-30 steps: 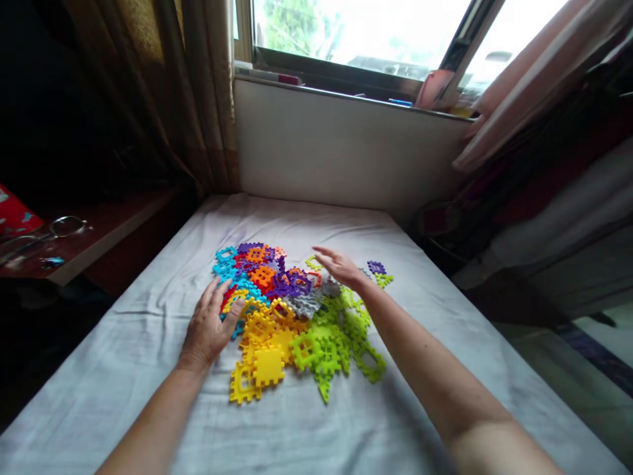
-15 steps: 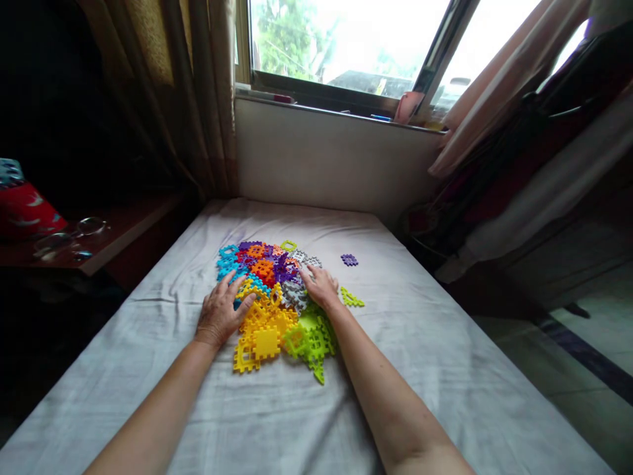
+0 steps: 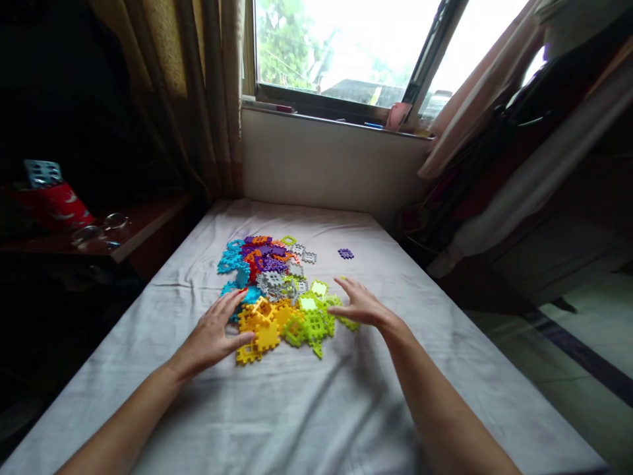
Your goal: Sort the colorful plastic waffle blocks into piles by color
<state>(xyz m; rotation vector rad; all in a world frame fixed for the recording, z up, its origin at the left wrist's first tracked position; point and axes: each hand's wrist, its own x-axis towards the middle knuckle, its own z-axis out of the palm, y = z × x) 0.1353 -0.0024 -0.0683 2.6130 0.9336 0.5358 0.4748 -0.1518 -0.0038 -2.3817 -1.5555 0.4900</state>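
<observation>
Our left hand (image 3: 213, 332) and right hand (image 3: 363, 305), fingers spread, flanked toothed yellow plastic tiles (image 3: 268, 335) and lime-green plastic tiles (image 3: 314, 323), heaped mostly by colour on the pale cloth sheet (image 3: 237, 415); one purple plastic tile (image 3: 345, 253) lay ungathered.

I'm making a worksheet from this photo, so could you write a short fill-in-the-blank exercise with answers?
A single ____ piece lies apart from the pile.
The thumb of the left hand is nearest the ____ pieces.
The right hand is closest to the ____ pieces.
On the left, glasses lie beside the ____ container.

Missing words: purple; yellow; green; red.
</observation>
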